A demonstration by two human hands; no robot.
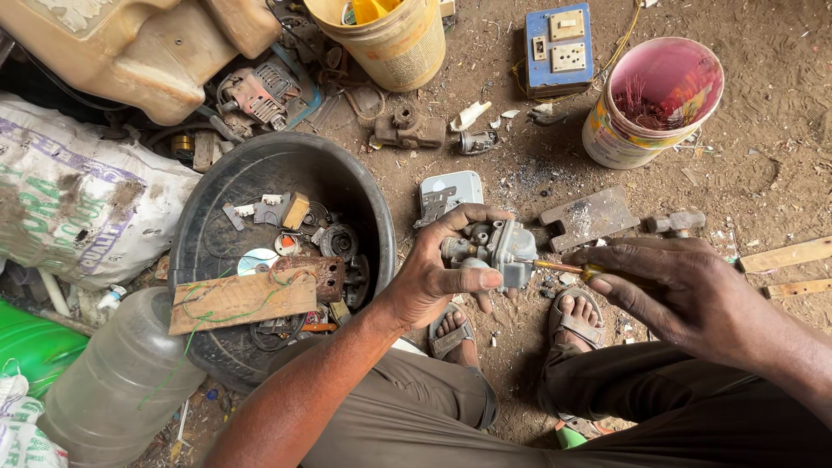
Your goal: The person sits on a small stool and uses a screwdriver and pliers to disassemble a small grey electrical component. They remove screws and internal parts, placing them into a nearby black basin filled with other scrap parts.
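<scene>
My left hand (pixel 442 273) grips a grey metal carburettor-like part (pixel 501 250) above my sandalled feet. Thumb and fingers wrap around its left side. My right hand (pixel 672 282) holds a screwdriver with a yellow handle (pixel 568 269); the tip rests against the right side of the metal part. Both hands hover over the dirt floor in front of my knees.
A black tub (pixel 364 186) of scrap parts and a wooden strip sits at left. Nearby lie a flat metal plate (pixel 589 217), a hammer head (pixel 674 223), a pink-lined bucket (pixel 654 100), a yellow bucket (pixel 394 43), a blue switch board (pixel 557 48), a clear plastic jug (pixel 117 381) and a white sack (pixel 74 199).
</scene>
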